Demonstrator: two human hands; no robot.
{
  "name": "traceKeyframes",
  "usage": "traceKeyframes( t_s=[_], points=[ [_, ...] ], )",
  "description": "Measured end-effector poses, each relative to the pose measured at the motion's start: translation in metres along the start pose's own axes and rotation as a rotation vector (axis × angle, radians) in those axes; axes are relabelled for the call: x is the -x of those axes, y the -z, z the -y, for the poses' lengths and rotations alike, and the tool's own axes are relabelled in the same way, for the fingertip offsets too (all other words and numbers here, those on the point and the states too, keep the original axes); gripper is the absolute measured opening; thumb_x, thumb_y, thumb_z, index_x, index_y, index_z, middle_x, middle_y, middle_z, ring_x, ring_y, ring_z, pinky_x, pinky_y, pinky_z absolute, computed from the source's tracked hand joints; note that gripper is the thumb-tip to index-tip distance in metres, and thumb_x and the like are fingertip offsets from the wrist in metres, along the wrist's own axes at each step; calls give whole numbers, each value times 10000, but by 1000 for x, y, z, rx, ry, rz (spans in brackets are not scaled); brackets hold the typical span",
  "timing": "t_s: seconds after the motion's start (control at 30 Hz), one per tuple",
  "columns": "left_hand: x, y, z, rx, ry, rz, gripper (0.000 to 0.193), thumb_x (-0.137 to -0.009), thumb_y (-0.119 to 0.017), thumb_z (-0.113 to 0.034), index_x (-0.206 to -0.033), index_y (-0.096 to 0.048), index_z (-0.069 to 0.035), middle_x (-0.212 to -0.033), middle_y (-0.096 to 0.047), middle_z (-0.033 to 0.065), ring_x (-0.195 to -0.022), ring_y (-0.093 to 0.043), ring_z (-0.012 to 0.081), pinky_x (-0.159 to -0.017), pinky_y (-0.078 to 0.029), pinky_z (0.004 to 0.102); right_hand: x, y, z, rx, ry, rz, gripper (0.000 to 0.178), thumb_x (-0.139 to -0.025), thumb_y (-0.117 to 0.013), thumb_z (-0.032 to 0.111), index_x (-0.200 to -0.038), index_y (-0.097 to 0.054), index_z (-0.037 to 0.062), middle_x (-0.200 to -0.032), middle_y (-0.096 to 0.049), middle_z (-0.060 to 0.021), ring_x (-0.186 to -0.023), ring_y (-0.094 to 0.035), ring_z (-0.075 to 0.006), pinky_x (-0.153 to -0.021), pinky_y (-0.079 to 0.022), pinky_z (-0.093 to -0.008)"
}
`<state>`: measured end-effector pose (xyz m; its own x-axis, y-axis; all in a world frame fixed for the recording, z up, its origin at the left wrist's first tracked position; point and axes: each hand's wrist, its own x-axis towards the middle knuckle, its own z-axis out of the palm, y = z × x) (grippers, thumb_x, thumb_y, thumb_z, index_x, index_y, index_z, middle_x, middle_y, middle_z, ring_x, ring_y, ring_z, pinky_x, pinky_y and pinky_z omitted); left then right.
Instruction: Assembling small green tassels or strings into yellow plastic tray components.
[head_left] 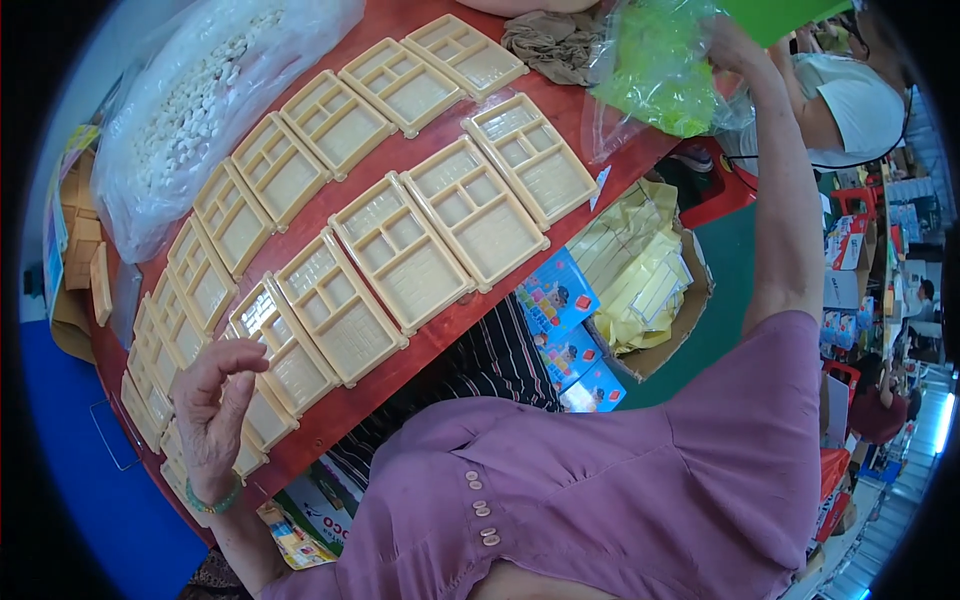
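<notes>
My left hand [218, 405], with a green bangle at the wrist, hovers over the near left end of two rows of cream compartment trays [427, 285]. Its fingers are bent, with the thumb apart from them, and nothing shows in its grasp. At the far right, my right hand [737, 47] reaches to a clear plastic bag [665, 75] of bright green pieces. The fingers there are partly hidden by the bag, so their grip cannot be made out. Each visible tray has one large compartment and several small ones; no loose pieces show in them.
A big clear bag of small white pieces [205, 110] lies at the back left of the red table [395, 375]. Crumpled brown cloth [553, 45] sits beside the green bag. Below the right edge stand blue boxes [560, 290] and a carton of yellow paper [630, 270]. Another person [855, 100] sits far right.
</notes>
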<state>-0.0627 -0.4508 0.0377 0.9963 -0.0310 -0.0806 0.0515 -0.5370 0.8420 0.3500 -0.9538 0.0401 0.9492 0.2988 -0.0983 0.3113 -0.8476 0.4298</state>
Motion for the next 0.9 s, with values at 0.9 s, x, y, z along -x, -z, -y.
traceKeyframes(
  t_s=[0.9],
  points=[
    [-71, -207, -25, 1159, 185, 573, 265, -960, -520, -214, -1015, -591, 35, -1036, -640, 137, -938, -645, 203, -856, -515, 317, 87, 11, -4, -1192, -361, 103, 185, -871, -625, 114, -1038, -630, 35, -913, -665, -25, -756, -624, -80, -535, -494, -178]
  ],
)
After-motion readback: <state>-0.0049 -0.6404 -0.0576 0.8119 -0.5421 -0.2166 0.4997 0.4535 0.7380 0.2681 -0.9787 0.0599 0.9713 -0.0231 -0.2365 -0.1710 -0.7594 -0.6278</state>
